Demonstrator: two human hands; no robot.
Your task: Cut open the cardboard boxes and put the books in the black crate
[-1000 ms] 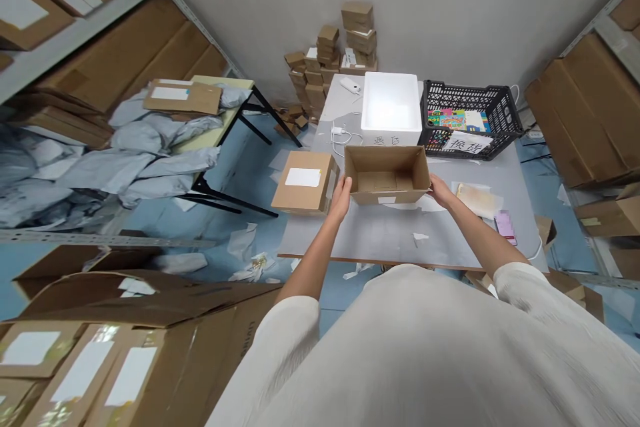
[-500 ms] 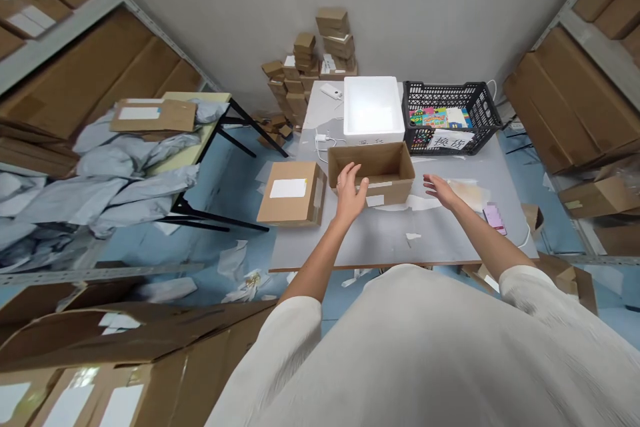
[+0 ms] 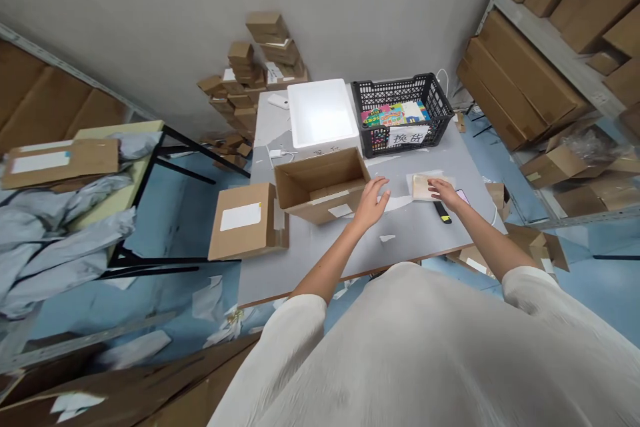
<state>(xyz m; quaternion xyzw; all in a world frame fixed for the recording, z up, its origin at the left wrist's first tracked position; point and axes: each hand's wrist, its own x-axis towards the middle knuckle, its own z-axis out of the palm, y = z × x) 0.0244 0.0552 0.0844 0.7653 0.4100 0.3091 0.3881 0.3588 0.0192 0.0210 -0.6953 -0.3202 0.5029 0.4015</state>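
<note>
My left hand (image 3: 371,205) is held over the table with its fingers apart, just off the right end of an open cardboard box (image 3: 320,197). Nothing is in it. My right hand (image 3: 444,193) reaches over the right end of a flat, pale packet in clear plastic (image 3: 421,188), its fingers stretched out; whether they touch it I cannot tell. Below that hand lies a small black object with a yellow-green end (image 3: 443,213). A phone (image 3: 463,197) sits partly hidden behind my right wrist.
A closed, labelled carton (image 3: 240,219) stands at the table's left edge. Behind the open box are a white bin (image 3: 323,113) and a black plastic crate (image 3: 367,143) with colourful booklets. Grey parcels (image 3: 65,213) cover a side table. Loaded shelves (image 3: 543,17) stand on the right.
The view has turned to the right. My left hand has moved from the open box's front to beyond its right end. My right hand has come over the pale packet.
</note>
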